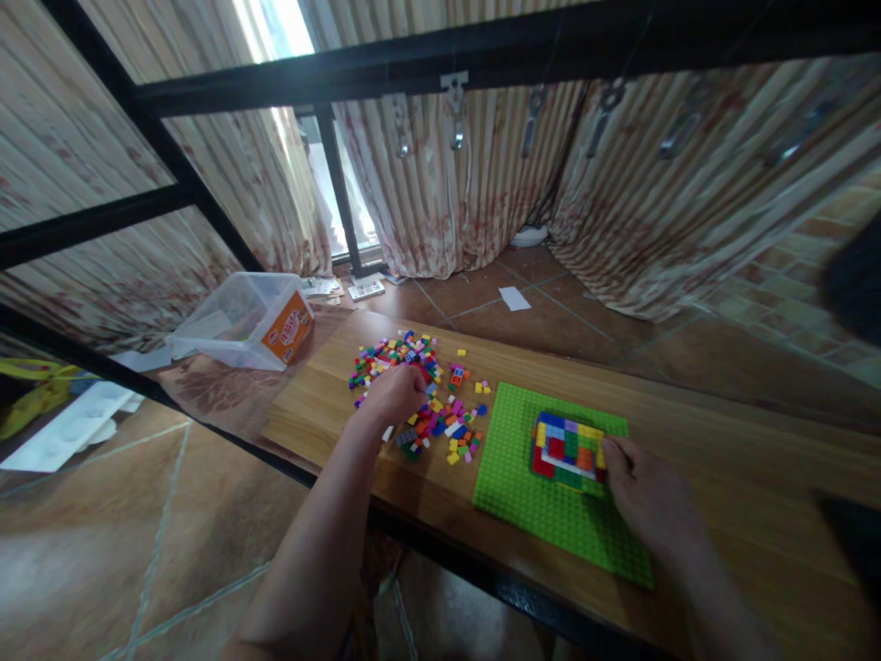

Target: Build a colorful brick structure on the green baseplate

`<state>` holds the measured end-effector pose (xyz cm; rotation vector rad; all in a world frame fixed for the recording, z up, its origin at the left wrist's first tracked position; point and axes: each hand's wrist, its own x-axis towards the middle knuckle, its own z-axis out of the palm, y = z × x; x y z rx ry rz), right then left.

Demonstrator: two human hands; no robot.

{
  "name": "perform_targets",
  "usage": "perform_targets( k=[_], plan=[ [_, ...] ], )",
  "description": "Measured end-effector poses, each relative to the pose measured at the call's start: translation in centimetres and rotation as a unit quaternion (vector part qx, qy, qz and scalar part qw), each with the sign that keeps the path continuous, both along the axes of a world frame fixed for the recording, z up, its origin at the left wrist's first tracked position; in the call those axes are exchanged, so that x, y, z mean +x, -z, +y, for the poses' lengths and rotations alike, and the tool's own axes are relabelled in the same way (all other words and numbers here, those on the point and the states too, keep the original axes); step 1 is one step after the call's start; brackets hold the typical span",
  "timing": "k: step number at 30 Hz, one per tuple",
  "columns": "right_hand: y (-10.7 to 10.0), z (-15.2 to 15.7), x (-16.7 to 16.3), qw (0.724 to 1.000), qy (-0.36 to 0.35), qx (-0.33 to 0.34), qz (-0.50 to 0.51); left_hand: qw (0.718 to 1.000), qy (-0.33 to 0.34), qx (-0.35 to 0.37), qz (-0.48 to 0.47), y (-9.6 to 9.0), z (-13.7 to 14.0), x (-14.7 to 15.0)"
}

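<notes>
My left hand [395,397] is over a loose pile of small coloured building bricks [413,347], its fingers curled closed. Whatever those fingers hold, if anything, is hidden behind the hand. At the right, a green studded baseplate [509,459] lies flat on the wooden bench. Above its middle is a rectangular brick build [568,447] in blue, yellow, red, white, orange and green. My right hand [640,487] grips the right edge of this build, thumb and fingers closed there. I cannot tell whether the build is attached to the baseplate.
A clear plastic tub [234,321] with an orange label stands beyond the bench's left end. Black metal bars [413,64] cross in front of patterned curtains [454,202], with metal clips hanging below. Papers [514,298] lie on the tiled floor. A dark object [850,528] sits at right.
</notes>
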<state>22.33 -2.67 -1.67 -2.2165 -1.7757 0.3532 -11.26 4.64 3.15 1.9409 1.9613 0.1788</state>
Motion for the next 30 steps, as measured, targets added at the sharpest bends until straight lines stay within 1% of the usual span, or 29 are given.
perform_targets(
  k=[4,9,12,14,17,19,25,30],
  plan=[
    [0.1,0.0,0.0,1.0,0.001,0.006,-0.002,0.999,0.016,0.006,-0.032,-0.5,0.0,0.0],
    [0.0,0.0,-0.1,1.0,0.0,0.008,0.006,0.999,0.004,0.021,-0.039,-0.5,0.1,0.1],
    [0.0,0.1,-0.1,1.0,0.0,-0.002,0.008,0.998,0.039,0.021,-0.038,-0.1,0.2,0.0],
    [-0.1,0.1,-0.2,1.0,0.002,-0.008,0.009,0.998,0.047,0.026,-0.025,0.1,0.3,-0.1],
    [-0.2,0.0,-0.3,1.0,0.006,-0.012,0.005,0.998,0.001,0.06,0.02,0.2,0.6,-0.3],
    [-0.2,-0.1,-0.4,1.0,0.006,-0.012,0.003,0.995,-0.016,0.081,0.051,0.2,0.8,-0.4],
    [-0.3,0.0,-0.4,1.0,0.006,-0.017,-0.004,0.99,0.014,0.103,0.093,1.0,1.4,0.1],
    [-0.1,-0.1,-0.3,1.0,-0.001,0.0,-0.007,0.987,-0.002,0.114,0.111,1.8,1.6,0.5]
  ],
)
